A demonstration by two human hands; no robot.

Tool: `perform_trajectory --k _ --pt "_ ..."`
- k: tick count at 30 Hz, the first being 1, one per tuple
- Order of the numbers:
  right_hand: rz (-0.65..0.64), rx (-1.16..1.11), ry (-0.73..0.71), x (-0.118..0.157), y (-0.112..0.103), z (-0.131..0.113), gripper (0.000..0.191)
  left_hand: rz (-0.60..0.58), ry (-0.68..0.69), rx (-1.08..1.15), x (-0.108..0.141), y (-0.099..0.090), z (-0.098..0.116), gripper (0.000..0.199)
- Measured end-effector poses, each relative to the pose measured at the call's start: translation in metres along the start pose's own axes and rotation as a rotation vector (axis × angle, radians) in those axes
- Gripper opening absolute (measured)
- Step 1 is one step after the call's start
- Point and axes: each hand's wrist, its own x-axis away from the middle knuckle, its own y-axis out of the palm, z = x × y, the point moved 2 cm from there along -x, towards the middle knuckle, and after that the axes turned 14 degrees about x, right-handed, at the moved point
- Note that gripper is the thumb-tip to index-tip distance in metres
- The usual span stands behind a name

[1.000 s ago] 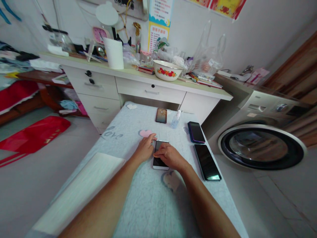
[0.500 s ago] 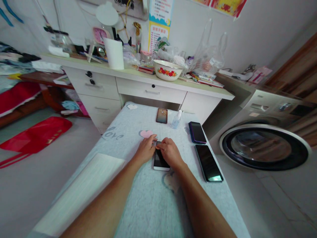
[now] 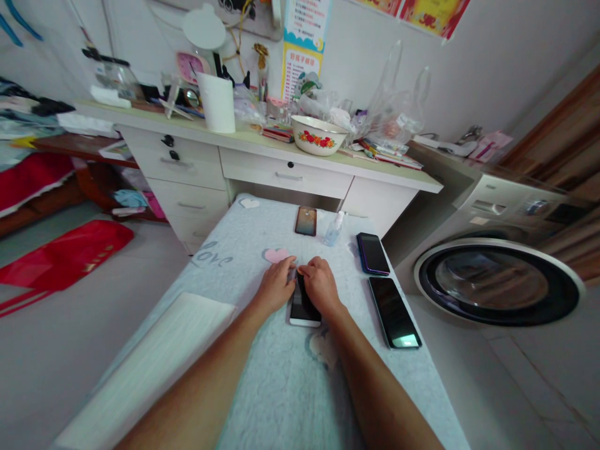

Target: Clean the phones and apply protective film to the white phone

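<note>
A white-framed phone [image 3: 304, 311] with a dark screen lies flat on the pale blue tablecloth [image 3: 281, 387]. My left hand [image 3: 277, 285] rests at the phone's upper left edge, its fingers bent near the top corner. Over the upper right part of the screen is my right hand [image 3: 319, 286], fingers curled and pinched close to the top edge. Whatever lies between its fingertips is too small to make out. Beyond the hands are a brown phone case [image 3: 306, 221] and a clear spray bottle [image 3: 333, 230].
Two more phones, a purple-edged one [image 3: 374, 254] and a larger black one [image 3: 394, 312], lie along the table's right side. A folded whitish cloth [image 3: 154, 369] is at the left. Behind stands a cluttered desk [image 3: 262, 149], with a washing machine [image 3: 497, 250] to the right.
My right hand has shifted slightly, its fingers now more curled at the phone's top edge. My left hand stays nearly in place. The view has moved a little.
</note>
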Motion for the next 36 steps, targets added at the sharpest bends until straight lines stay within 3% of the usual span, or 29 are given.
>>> perform_trajectory --k 9,22,36 --pt "-0.037 0.028 0.008 0.001 -0.004 0.004 0.026 0.022 0.038 0.024 0.002 -0.001 -0.001 0.057" --pt "-0.015 0.004 0.142 0.018 -0.009 0.034 0.028 -0.095 0.045 -0.083 0.002 -0.006 0.018 0.04" --pt "-0.045 -0.07 0.02 0.025 -0.012 0.017 0.026 -0.094 0.065 -0.101 0.001 -0.005 0.018 0.036"
